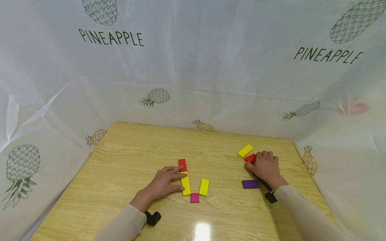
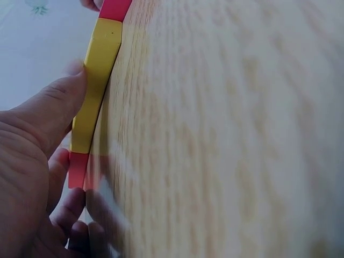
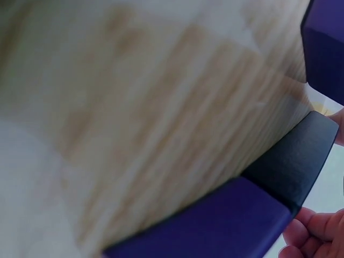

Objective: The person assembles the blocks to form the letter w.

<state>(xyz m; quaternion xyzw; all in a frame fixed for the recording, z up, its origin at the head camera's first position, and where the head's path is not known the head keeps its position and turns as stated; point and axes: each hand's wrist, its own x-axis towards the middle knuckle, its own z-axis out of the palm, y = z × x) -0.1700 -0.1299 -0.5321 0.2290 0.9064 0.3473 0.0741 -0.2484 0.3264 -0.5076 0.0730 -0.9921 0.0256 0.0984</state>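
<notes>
My left hand (image 1: 165, 183) lies along the left side of a row made of a yellow block (image 1: 185, 186) and a red block (image 1: 182, 162). Its thumb touches the yellow one, and its extended fingers reach over where the two meet. At the row's near end sits a small pink block (image 1: 194, 198), with another yellow block (image 1: 204, 187) slanting off to its right. Over on the right, my right hand (image 1: 266, 167) pinches a second red block (image 1: 250, 158), partly hidden by the fingers. Beneath that hand are a black block (image 3: 295, 156) and a purple block (image 3: 209, 226), end to end.
Beyond the right hand's red block lies a yellow block (image 1: 245, 151). A separate purple block (image 1: 250, 184) rests left of the right wrist. White sheeting with pineapple prints (image 1: 156, 97) hangs around the back and sides of the wooden table (image 1: 135, 144).
</notes>
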